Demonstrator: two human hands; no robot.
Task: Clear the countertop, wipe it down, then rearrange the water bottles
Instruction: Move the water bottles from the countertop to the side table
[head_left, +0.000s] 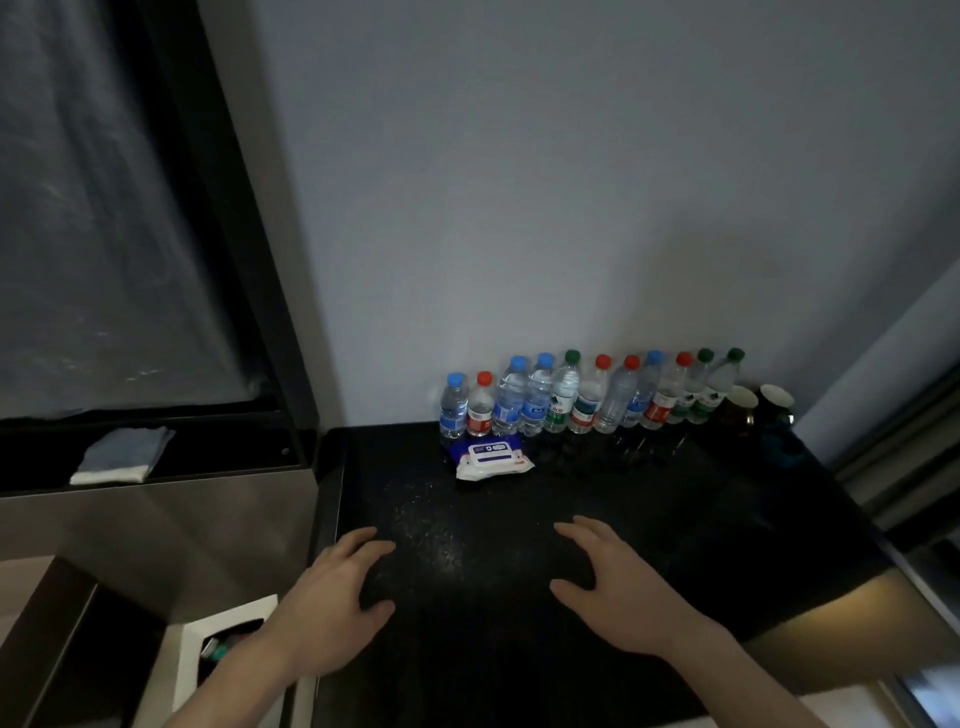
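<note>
Both hands, left (332, 592) and right (618, 587), hovered unclenched and empty over the dark bench (701, 519); lifting the wipes pack (493, 458) beyond them seemed the sensible opening move.

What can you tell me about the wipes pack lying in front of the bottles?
The wipes pack is a soft, flat pouch, blue on top with white edges and a white flip lid in the middle, which looks closed. It lies flat on the black counter, just in front of the leftmost bottles. Neither hand touches it.
</note>
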